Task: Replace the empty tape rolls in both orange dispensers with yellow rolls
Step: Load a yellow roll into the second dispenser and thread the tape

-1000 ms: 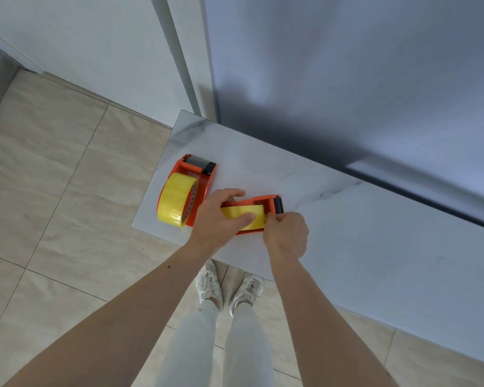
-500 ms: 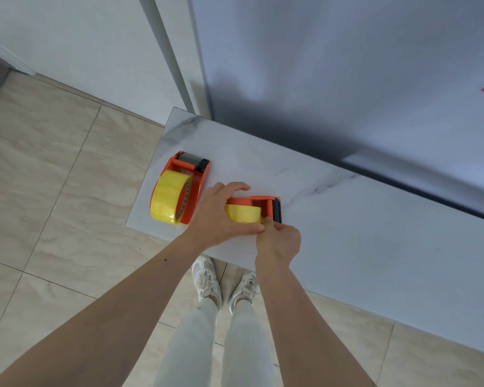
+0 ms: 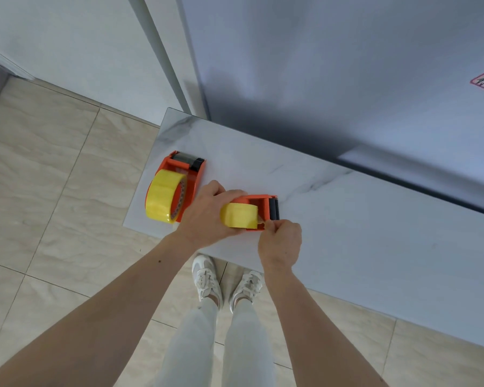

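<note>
Two orange tape dispensers lie on the white marble table (image 3: 347,233). The left dispenser (image 3: 190,174) lies untouched near the table's left end with a yellow roll (image 3: 162,198) mounted in it. My left hand (image 3: 207,216) grips the right dispenser (image 3: 260,201) together with its yellow roll (image 3: 239,215). My right hand (image 3: 281,241) pinches at the front edge of that roll, beside the dispenser's black cutter end. Whether a tape end is between the fingers is hidden.
A grey cabinet front (image 3: 333,79) rises right behind the table. The table's left edge and near edge drop to the beige tiled floor (image 3: 39,205). My legs and white shoes (image 3: 227,283) stand below the near edge.
My right hand has slid from over the cutter end toward me, to the front edge of the yellow roll. My left hand keeps its grip. The left dispenser has not moved.
</note>
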{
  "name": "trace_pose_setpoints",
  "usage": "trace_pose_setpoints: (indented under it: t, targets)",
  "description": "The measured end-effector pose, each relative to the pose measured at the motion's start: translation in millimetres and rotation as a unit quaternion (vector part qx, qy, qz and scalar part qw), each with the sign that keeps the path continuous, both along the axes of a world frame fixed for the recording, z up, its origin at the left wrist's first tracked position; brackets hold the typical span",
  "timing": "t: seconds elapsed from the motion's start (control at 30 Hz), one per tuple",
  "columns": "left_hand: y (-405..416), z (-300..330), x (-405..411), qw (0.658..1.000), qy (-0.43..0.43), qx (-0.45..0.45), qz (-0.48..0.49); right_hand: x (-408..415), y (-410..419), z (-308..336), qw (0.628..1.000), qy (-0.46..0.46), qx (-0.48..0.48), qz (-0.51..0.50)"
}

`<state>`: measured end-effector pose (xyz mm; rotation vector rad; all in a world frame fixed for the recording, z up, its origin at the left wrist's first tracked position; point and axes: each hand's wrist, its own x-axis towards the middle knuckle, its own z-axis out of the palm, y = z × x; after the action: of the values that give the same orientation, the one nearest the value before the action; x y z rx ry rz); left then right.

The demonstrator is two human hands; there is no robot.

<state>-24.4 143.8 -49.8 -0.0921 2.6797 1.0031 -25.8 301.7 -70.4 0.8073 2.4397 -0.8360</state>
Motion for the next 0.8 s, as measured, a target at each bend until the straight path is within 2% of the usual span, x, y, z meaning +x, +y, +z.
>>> trace_pose_setpoints:
  t: [0.23, 0.43, 0.6, 0.7, 0.8]
  targets:
    - [-1.1, 3.0, 0.0, 0.999, -0.046, -0.002, 0.018, 1.1, 14.7, 8.0, 0.994, 0.066, 0.029, 0.082]
    - [-5.7, 3.3, -2.3, 0.997, -0.074, 0.000, -0.006, -24.2, 27.8, 7.5, 0.986, 0.100, 0.030, 0.129]
    - [-3.3, 6.4, 0.4, 0.994, -0.113, -0.010, -0.009, -45.2, 40.7, 3.8, 0.990, 0.093, -0.002, 0.105]
    - [-0.8, 6.0, 3.8, 0.994, -0.105, -0.020, 0.010, -57.4, 51.0, 2.9, 0.988, 0.109, -0.019, 0.104]
    - [1.9, 3.2, 5.4, 0.994, -0.101, -0.019, 0.033, -65.8, 54.2, 7.0, 0.992, 0.096, -0.079, 0.032]
